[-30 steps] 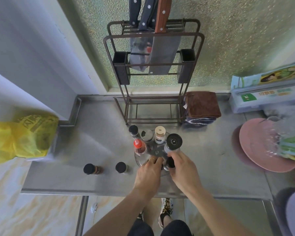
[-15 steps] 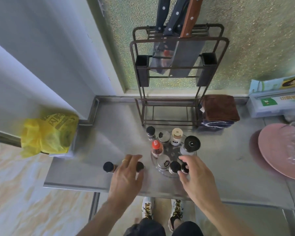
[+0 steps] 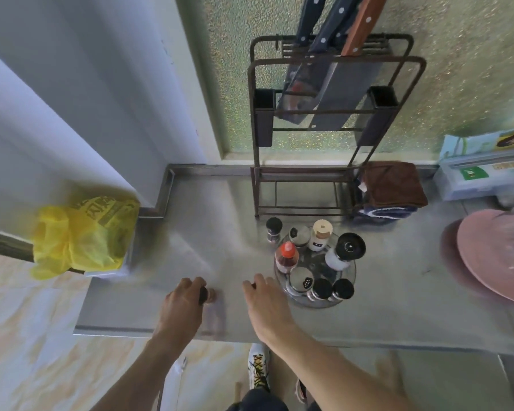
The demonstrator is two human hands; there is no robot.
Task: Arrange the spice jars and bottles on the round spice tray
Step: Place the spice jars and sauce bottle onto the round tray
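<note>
A: Where do the loose jars sit relative to the round spice tray (image 3: 350,272)?

B: Both lie to its left on the steel counter (image 3: 220,221), near the front edge. The left hand (image 3: 182,302) is curled over a dark-capped jar (image 3: 205,294), gripping it from above; its cap and a bit of brown body peek out past the fingers. It seems to stand upright, so its long axis points up toward the camera.

A: And the right hand (image 3: 266,301)?

B: It rests just left of the tray's rim, fingers bent down over something dark. Only a sliver shows at the fingertips, so whether it grips a second jar or merely covers it cannot be told.

A: Which hand has the shorter trip?

B: The right, plainly. It is nearly touching the tray, while the left sits well apart from it, with the right hand between it and the tray.

A: Is there room on the tray?

B: Seven containers stand round it: a red-capped bottle (image 3: 286,256), a tall grinder (image 3: 346,252), a white jar (image 3: 319,234) and several shakers. One small black-capped jar (image 3: 273,228) stands just off the back-left rim. The open gap seems to face the left-front, toward the hands.

A: So the coming move?

B: Probably a lift and a short carry rightward, the right hand's load first.
</note>
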